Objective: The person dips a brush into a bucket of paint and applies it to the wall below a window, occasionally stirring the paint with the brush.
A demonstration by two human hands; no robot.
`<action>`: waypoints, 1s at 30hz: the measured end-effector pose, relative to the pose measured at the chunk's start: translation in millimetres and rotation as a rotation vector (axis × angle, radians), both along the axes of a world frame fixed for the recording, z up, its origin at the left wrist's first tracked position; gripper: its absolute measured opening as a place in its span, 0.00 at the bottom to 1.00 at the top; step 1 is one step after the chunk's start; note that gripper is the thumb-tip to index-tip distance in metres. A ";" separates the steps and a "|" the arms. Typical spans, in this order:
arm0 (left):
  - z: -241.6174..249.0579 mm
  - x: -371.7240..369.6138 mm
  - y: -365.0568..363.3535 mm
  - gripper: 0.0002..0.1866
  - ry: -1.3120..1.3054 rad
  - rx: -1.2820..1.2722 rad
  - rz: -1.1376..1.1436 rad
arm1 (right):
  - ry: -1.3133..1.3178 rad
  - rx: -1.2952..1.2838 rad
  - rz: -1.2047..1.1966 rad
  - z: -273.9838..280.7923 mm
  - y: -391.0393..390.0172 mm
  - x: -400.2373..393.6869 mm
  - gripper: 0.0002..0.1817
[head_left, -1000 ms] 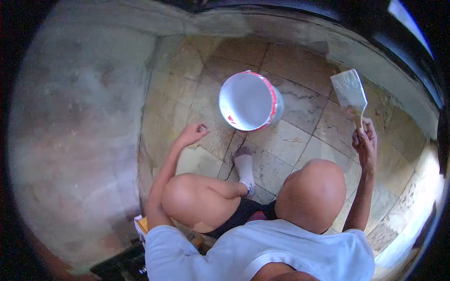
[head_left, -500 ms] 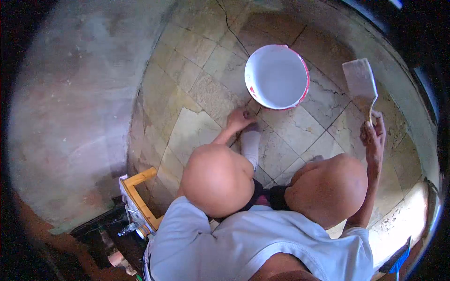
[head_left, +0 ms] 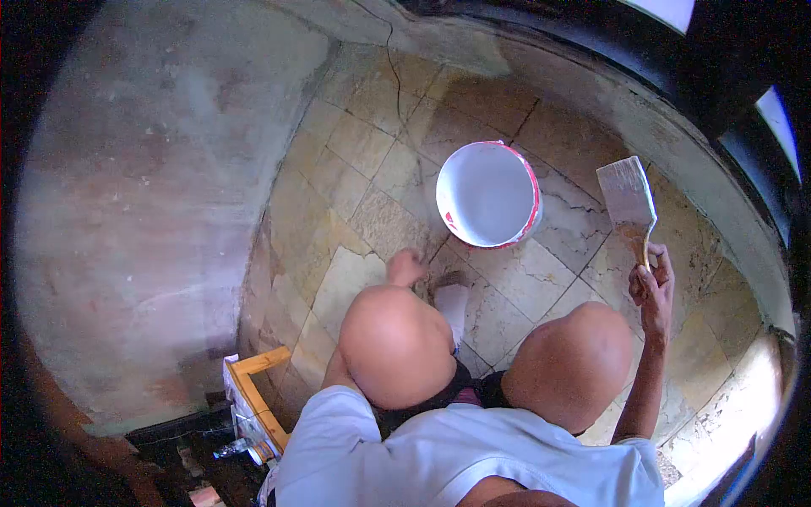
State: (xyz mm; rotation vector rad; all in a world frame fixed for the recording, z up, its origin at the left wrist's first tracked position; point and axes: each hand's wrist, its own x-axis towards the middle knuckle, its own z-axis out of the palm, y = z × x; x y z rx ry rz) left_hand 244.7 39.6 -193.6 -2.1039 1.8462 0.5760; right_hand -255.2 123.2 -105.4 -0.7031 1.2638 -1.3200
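While your right grip (head_left: 652,287) closes around the handle of a wide brush (head_left: 626,193) at the right of the frame, the pale bristles point up and slightly left, well apart from the white bucket (head_left: 536,198). That bucket stands on the tiled floor (head_left: 541,272) just above the middle of the frame, red around its rim. Your left grip (head_left: 406,268) is below and left of the bucket, low over the floor just beyond your left knee (head_left: 397,346); its fingers are blurred and you cannot tell whether they are open or closed. A white-socked foot (head_left: 452,306) lies just right of it. Your right knee (head_left: 568,369) rises between that foot and your right forearm. A dark cable (head_left: 394,72) trails down the floor at upper centre, a stained wall (head_left: 144,211) fills the left side, and a yellow wooden frame (head_left: 260,362) stands at lower left, with a clear bottle (head_left: 232,449) near it.

Your left knee hides most of the left forearm. The bucket's inside is so evenly pale that its contents are hard to make out. Clutter at the lower left sinks into shadow, glare washes out the lower right, and black edges cut off the corners.
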 end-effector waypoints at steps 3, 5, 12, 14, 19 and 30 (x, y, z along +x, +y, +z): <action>10.5 55.1 -1.1 0.19 -0.158 0.083 0.110 | -0.017 -0.055 0.036 11.4 0.9 -8.4 0.17; 20.5 83.7 -0.2 0.18 -0.225 0.105 0.147 | -0.007 -0.047 0.000 15.9 0.2 -11.7 0.19; 34.6 207.4 14.7 0.16 -0.349 0.126 0.321 | 0.177 0.033 0.043 44.9 -22.5 5.3 0.21; 26.7 247.1 25.8 0.15 -0.345 0.186 0.372 | 0.231 0.046 0.130 61.6 -32.2 17.1 0.21; -19.0 345.0 57.1 0.14 -0.229 0.457 0.510 | 0.412 0.150 0.292 124.6 -77.9 50.5 0.21; -98.8 360.4 -43.8 0.15 0.082 0.878 0.409 | 0.560 0.564 0.709 181.3 -158.1 161.6 0.21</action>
